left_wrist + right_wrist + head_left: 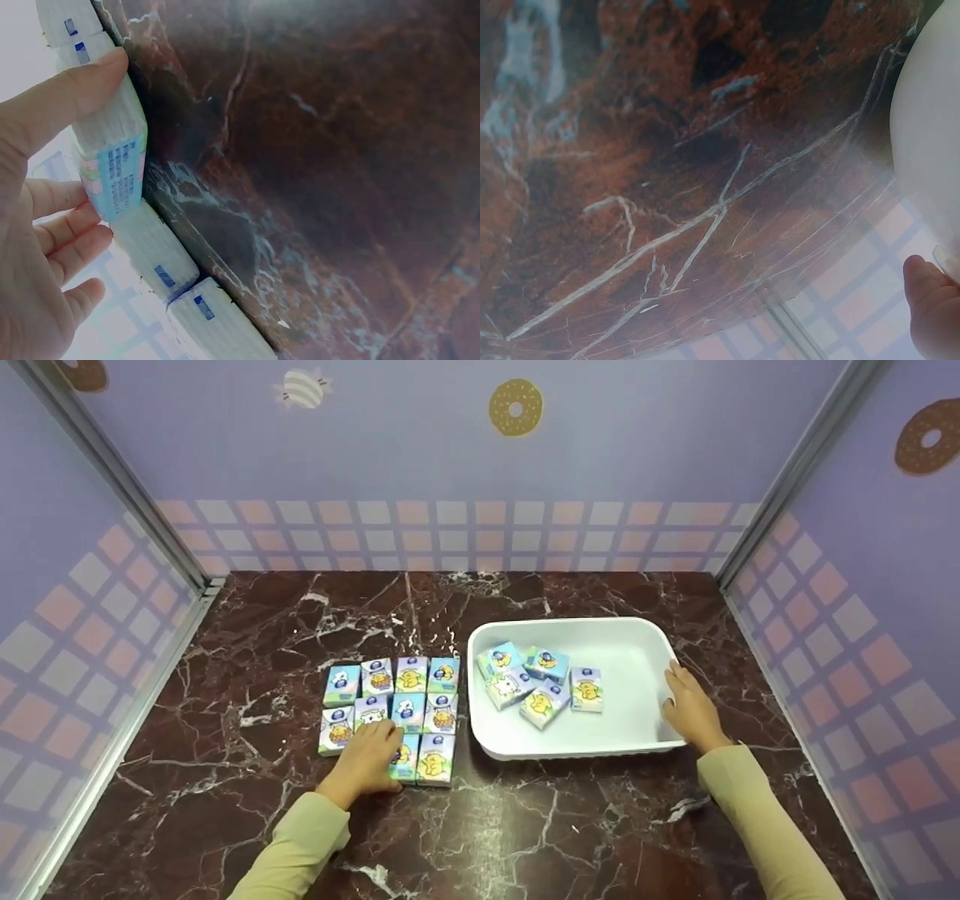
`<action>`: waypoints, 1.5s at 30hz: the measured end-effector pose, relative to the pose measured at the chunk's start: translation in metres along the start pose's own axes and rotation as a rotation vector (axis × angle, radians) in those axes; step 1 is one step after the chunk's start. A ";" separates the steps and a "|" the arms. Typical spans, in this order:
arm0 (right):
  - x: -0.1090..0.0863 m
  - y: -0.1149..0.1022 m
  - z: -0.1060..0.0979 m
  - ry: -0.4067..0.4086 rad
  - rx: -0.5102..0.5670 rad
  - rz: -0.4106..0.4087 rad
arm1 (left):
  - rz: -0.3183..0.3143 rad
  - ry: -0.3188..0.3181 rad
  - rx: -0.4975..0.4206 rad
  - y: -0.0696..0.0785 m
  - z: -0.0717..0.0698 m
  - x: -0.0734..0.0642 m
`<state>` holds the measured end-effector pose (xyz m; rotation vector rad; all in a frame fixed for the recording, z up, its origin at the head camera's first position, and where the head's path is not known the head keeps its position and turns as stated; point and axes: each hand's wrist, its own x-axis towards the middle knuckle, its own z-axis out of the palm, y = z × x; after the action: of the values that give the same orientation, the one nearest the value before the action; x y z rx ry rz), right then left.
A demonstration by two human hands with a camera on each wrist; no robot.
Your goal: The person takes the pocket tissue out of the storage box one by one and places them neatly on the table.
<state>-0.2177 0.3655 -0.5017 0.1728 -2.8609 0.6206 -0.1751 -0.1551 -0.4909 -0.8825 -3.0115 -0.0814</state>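
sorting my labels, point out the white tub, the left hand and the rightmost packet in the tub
White tub [634, 686], head view: bare inside floor
Left hand [367, 757], head view: its back
Rightmost packet [586, 688], head view: printed top face

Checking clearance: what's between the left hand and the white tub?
Head view: printed packs beside the left hand, then a narrow bare strip of tabletop before the white tub.
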 end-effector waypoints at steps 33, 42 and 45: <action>0.000 -0.001 -0.002 0.037 -0.018 0.005 | 0.093 0.038 -0.042 0.051 -0.059 0.058; -0.003 0.000 0.001 0.003 -0.021 0.014 | 0.188 0.064 -0.033 0.090 -0.052 0.097; -0.002 0.000 0.000 0.020 -0.023 0.001 | 0.188 0.040 0.001 0.100 -0.052 0.111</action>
<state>-0.2160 0.3658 -0.5019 0.1607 -2.8475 0.5858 -0.2155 -0.0137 -0.4324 -1.1434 -2.8758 -0.0955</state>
